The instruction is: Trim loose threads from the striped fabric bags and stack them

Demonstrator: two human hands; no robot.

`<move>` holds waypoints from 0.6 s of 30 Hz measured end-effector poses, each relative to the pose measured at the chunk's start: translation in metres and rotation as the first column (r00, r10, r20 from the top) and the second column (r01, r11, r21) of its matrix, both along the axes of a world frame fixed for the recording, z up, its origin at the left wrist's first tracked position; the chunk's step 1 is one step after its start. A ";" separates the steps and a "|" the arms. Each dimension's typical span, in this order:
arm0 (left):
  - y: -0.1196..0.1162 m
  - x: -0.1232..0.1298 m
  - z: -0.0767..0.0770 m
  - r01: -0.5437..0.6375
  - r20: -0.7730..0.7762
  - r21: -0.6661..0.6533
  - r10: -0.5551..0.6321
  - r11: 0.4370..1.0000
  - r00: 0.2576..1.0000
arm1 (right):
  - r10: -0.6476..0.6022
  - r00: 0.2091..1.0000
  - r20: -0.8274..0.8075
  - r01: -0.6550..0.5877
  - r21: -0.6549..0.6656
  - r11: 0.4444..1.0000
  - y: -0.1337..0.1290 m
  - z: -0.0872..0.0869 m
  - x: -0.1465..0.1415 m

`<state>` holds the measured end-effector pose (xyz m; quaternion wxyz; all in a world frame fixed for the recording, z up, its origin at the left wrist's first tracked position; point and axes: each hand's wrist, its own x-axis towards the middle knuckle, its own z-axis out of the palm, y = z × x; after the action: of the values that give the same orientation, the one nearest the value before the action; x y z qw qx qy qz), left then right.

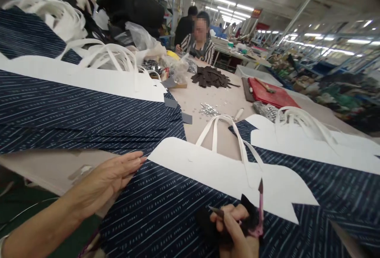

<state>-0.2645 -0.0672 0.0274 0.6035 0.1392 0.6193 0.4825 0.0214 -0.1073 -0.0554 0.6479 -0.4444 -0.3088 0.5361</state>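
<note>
My left hand (115, 175) is stretched out flat, its fingertips on the navy patterned fabric (166, 194) at the left corner of a white scalloped panel (213, 167). Two white strap loops (218, 131) rise from that panel. Low in front, my right hand (234, 226) is closed around a pink-handled tool (260, 210) with a dark pointed tip. A second dark point (217, 211) sticks out between the fingers; whether it belongs to the same tool I cannot tell. Some black material (248, 210) is also at this hand, over the fabric and the panel's lower edge.
More navy fabric with white panels lies left (97, 78) and right (314, 141). On the table (196, 103) are silvery small parts (209, 109), dark strips (210, 76) and a red pad (273, 92) with a hammer (265, 85). A person in stripes (209, 48) sits opposite.
</note>
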 end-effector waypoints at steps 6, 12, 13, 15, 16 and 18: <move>0.003 0.009 0.003 0.063 -0.349 0.164 -0.002 0.984 0.937 | -0.007 1.000 -0.026 0.007 0.010 1.000 -0.001 -0.003 -0.002; -0.012 0.032 -0.003 0.126 0.057 0.072 -0.130 0.989 0.990 | -0.039 0.997 -0.066 0.039 -0.008 0.999 -0.003 0.000 -0.008; -0.015 0.039 -0.008 0.179 0.126 0.020 -0.181 0.984 0.975 | -0.047 0.997 -0.063 0.046 -0.004 0.999 -0.003 -0.001 -0.009; -0.022 0.052 -0.021 0.226 0.173 -0.007 -0.221 0.974 0.960 | -0.061 0.996 -0.059 0.061 0.005 0.998 -0.003 0.000 -0.009; -0.024 0.058 -0.026 0.211 0.147 0.021 -0.212 0.977 0.966 | -0.066 0.996 -0.062 0.067 0.006 0.998 -0.003 0.000 -0.009; -0.026 0.066 -0.034 0.179 0.021 0.112 -0.183 0.977 0.983 | -0.080 0.994 -0.072 0.080 -0.003 0.997 -0.004 0.003 -0.010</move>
<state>-0.1981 -0.0928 -0.0067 0.6459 0.2204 0.5673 0.4609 0.0119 -0.1115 -0.0522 0.6795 -0.4369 -0.2670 0.5255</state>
